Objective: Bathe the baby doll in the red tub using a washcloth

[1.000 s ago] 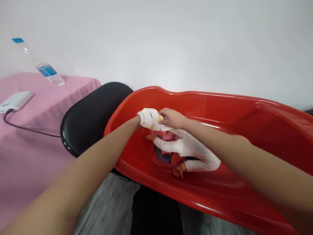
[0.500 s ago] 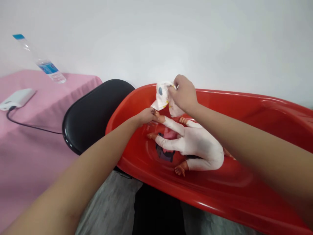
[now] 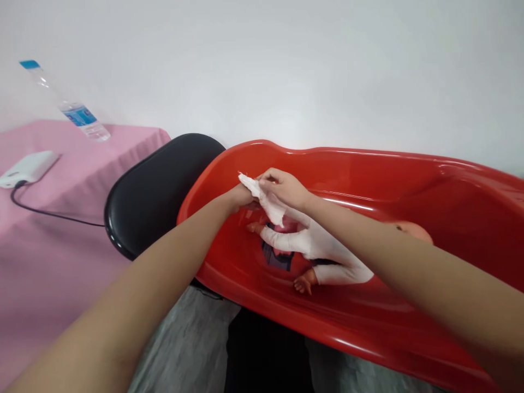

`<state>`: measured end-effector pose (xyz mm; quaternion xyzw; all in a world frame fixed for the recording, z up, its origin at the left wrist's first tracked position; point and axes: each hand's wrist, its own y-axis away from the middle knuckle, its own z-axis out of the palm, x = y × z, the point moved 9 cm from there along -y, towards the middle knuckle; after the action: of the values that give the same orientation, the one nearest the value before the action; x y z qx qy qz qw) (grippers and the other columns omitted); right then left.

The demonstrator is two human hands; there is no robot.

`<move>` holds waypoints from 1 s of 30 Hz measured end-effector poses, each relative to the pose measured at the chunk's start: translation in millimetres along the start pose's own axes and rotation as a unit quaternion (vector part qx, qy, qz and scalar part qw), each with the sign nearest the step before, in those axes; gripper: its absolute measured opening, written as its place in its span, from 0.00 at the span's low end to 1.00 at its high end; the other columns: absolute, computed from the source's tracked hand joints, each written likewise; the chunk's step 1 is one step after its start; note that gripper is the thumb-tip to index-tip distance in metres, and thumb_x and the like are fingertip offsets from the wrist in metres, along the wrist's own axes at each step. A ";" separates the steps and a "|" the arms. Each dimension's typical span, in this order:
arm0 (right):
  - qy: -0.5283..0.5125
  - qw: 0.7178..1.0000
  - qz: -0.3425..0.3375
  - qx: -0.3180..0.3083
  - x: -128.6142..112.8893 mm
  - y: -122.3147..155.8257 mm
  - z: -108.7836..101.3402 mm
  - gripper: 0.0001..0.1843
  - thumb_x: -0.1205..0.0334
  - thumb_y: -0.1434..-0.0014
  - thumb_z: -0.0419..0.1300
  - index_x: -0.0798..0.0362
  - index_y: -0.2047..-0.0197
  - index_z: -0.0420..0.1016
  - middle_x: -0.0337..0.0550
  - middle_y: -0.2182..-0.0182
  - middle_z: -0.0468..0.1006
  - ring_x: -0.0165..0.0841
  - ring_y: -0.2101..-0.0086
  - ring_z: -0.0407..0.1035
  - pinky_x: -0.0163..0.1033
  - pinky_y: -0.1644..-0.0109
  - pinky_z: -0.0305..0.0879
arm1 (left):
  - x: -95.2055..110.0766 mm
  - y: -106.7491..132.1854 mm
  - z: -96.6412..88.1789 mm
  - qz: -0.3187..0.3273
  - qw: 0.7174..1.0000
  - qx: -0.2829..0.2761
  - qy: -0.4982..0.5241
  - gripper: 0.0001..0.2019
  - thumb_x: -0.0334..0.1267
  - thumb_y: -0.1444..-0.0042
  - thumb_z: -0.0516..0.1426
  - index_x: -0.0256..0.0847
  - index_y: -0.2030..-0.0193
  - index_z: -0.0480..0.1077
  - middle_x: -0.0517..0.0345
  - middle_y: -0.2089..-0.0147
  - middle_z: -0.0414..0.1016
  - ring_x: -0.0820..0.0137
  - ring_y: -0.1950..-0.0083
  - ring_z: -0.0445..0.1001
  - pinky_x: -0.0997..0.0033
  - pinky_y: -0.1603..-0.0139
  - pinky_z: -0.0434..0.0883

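Observation:
A baby doll [image 3: 323,248] in a white bodysuit lies on its back in a red plastic baby tub [image 3: 409,180]. Its feet point left and its head shows at the right behind my right forearm. My left hand [image 3: 241,195] is closed around the doll's raised foot at the tub's left end. My right hand [image 3: 282,188] pinches a small white cloth [image 3: 268,204], which hangs down against that same leg. The doll's other leg and one hand rest on the tub floor.
A black padded chair seat [image 3: 151,191] stands just left of the tub. Farther left, a pink-covered table [image 3: 49,245] carries a water bottle [image 3: 77,112] and a white power bank [image 3: 27,168] with a black cable. A white wall is behind.
My right hand lifted the white cloth up off the doll's foot, then came back down with it to the leg. My left hand stayed on the foot.

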<state>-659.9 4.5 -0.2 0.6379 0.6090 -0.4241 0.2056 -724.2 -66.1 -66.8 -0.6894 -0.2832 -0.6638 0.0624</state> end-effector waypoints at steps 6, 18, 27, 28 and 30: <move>0.099 0.991 0.051 -0.076 38.1 -0.5 29.7 0.23 0.66 0.45 0.66 0.53 0.46 0.71 0.46 0.52 0.79 0.37 0.57 0.73 0.39 0.53 0.67 | -7.7 0.6 -5.1 -0.027 0.999 0.021 0.010 0.19 0.15 0.63 0.52 0.36 0.66 0.73 0.57 0.69 0.76 0.65 0.65 0.77 0.61 0.56 0.76; 0.342 0.927 -0.053 -0.143 1.2 8.7 41.8 0.14 0.68 0.32 0.54 0.55 0.51 0.80 0.52 0.53 0.82 0.39 0.58 0.75 0.38 0.58 0.63 | -17.7 -1.7 -16.3 -0.063 0.996 0.065 0.028 0.12 0.22 0.51 0.49 0.38 0.74 0.70 0.56 0.78 0.69 0.72 0.78 0.66 0.69 0.69 0.72; 0.327 0.915 -0.211 -0.103 -10.3 29.0 48.3 0.21 0.68 0.30 0.53 0.56 0.35 0.66 0.54 0.47 0.75 0.38 0.52 0.70 0.42 0.49 0.66 | -23.8 0.8 -27.1 -0.075 0.985 0.126 0.088 0.09 0.25 0.43 0.53 0.38 0.71 0.70 0.55 0.74 0.74 0.71 0.73 0.71 0.71 0.67 0.71; 0.310 0.920 -0.221 -0.088 -10.8 28.9 48.1 0.21 0.69 0.30 0.53 0.55 0.35 0.65 0.54 0.46 0.74 0.38 0.50 0.69 0.43 0.47 0.67 | -23.8 -0.4 -29.7 -0.073 0.984 0.134 0.092 0.08 0.25 0.43 0.53 0.38 0.70 0.70 0.55 0.73 0.74 0.71 0.72 0.72 0.71 0.65 0.72; 0.292 0.920 -0.252 -0.067 -14.3 29.6 49.0 0.21 0.72 0.32 0.53 0.56 0.37 0.66 0.55 0.43 0.71 0.39 0.44 0.66 0.45 0.43 0.67 | -23.9 -3.2 -32.3 -0.072 0.983 0.133 0.101 0.07 0.27 0.42 0.53 0.39 0.68 0.70 0.54 0.73 0.75 0.69 0.70 0.74 0.68 0.60 0.74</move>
<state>-644.5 -47.4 -23.6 0.5435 0.8097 -0.2150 -0.0525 -753.1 -85.7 -86.8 -0.5824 -0.4096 -0.6892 0.1340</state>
